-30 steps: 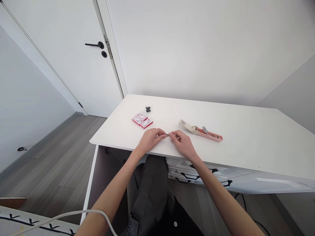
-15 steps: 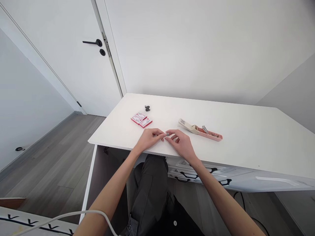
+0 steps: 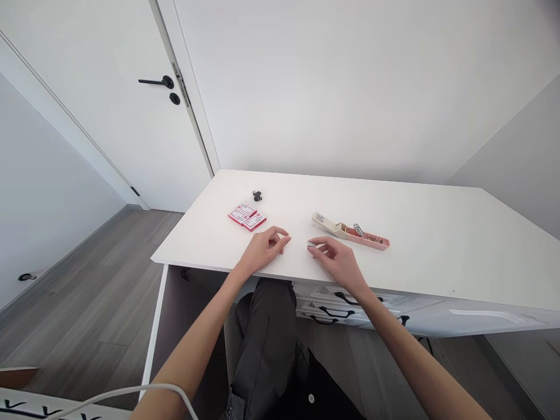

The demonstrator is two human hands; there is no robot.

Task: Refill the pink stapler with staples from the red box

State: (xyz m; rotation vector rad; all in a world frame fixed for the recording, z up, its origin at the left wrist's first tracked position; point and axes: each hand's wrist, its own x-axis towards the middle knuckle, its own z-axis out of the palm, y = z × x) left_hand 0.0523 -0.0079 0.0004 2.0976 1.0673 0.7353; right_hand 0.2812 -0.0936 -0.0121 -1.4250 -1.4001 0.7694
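Observation:
In my right hand (image 3: pixel 335 256), thumb and fingertips pinch a small grey metal strip (image 3: pixel 311 244) that looks like a piece of a staple row. My left hand (image 3: pixel 262 249) is to its left, apart from it, with thumb and index fingertip pinched; anything between them is too small to make out. Just beyond my right hand lies a stapler (image 3: pixel 370 240), opened out flat, its cream top folded back to the left and a metal part sticking up from the pink body. Several small red-and-white boxes (image 3: pixel 247 216) lie beyond my left hand.
A small black object (image 3: pixel 257 196), perhaps a clip, lies behind the boxes on the white tabletop (image 3: pixel 420 245). Drawers with black handles (image 3: pixel 336 312) are under the front edge. A white cable (image 3: pixel 126 392) crosses near my left forearm. The wall stands behind the table.
My hands have drawn apart from where they met at the metal strip. My right hand has moved right with the strip; my left hand stays nearly in place. The view has shifted slightly.

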